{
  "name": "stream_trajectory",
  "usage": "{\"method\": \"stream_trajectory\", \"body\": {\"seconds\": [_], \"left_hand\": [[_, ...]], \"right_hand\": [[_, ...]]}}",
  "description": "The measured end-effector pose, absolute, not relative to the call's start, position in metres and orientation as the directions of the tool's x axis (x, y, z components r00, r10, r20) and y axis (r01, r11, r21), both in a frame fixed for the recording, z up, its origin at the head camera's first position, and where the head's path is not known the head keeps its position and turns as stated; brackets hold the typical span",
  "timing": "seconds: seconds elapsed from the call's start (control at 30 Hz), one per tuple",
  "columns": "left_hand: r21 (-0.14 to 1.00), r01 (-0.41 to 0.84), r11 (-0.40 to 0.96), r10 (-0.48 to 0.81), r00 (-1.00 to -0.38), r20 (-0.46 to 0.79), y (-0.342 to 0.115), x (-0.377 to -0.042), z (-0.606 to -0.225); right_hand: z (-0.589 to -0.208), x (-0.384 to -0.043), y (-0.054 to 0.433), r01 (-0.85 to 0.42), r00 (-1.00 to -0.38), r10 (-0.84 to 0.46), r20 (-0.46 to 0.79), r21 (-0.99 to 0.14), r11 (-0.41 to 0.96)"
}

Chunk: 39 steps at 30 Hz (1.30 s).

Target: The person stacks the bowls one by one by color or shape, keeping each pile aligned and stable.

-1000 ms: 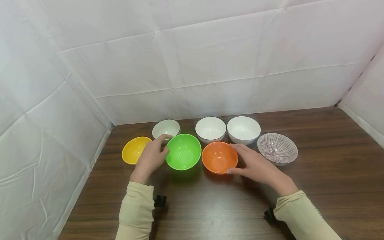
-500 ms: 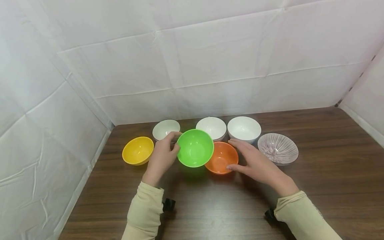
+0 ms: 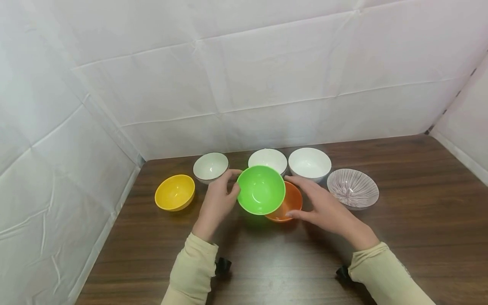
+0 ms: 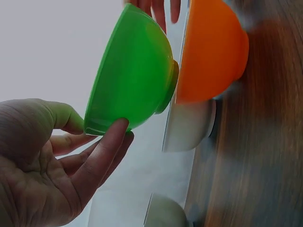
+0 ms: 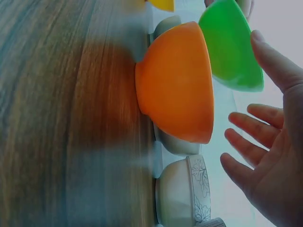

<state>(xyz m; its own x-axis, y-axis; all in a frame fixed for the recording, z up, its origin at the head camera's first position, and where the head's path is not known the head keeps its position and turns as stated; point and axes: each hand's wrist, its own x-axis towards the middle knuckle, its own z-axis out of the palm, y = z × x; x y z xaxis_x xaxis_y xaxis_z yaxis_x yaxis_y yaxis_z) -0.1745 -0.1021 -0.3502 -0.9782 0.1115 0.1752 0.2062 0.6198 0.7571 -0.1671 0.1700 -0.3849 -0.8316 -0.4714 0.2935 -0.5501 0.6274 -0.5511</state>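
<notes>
My left hand (image 3: 218, 200) pinches the left side of a green bowl (image 3: 261, 190), thumb at the rim and fingers under its wall. The green bowl is in the air, above and partly covering an orange bowl (image 3: 291, 203) that stands on the table. In the left wrist view the green bowl's foot (image 4: 169, 87) is close to the orange bowl's rim; whether they touch I cannot tell. My right hand (image 3: 324, 207) is at the orange bowl's right side with fingers spread. The right wrist view has a gap between those fingers (image 5: 251, 135) and the orange bowl (image 5: 177, 82).
Left of my hands stands a yellow bowl (image 3: 175, 192). Along the back are a pale bowl (image 3: 211, 166) and two white bowls, one (image 3: 267, 158) partly behind the green one, the other (image 3: 309, 163) farther right. A striped bowl (image 3: 352, 188) sits at right. White sheeting (image 3: 267, 76) surrounds the table.
My left hand has lifted the green bowl off the table and carried it right, partly over the orange bowl. My right hand has stayed nearly in place beside the orange bowl.
</notes>
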Motion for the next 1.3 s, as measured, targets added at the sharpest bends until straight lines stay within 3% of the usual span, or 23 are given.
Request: {"method": "stream_trajectory", "body": {"seconds": [0.43, 0.83, 1.3], "left_hand": [[0.795, 0.211, 0.569, 0.153, -0.977, 0.150, -0.091, -0.173, -0.355], [0.900, 0.133, 0.414, 0.192, -0.980, 0.056, -0.087, -0.173, -0.356], [0.934, 0.088, 0.345, 0.238, -0.971, 0.003, -0.084, -0.172, -0.357]], "right_hand": [[-0.386, -0.168, 0.169, -0.547, -0.832, -0.465, 0.303, -0.589, 0.595], [-0.387, -0.170, 0.173, -0.519, -0.852, -0.427, 0.302, -0.589, 0.620], [-0.387, -0.172, 0.175, -0.524, -0.851, -0.412, 0.325, -0.581, 0.623]]}}
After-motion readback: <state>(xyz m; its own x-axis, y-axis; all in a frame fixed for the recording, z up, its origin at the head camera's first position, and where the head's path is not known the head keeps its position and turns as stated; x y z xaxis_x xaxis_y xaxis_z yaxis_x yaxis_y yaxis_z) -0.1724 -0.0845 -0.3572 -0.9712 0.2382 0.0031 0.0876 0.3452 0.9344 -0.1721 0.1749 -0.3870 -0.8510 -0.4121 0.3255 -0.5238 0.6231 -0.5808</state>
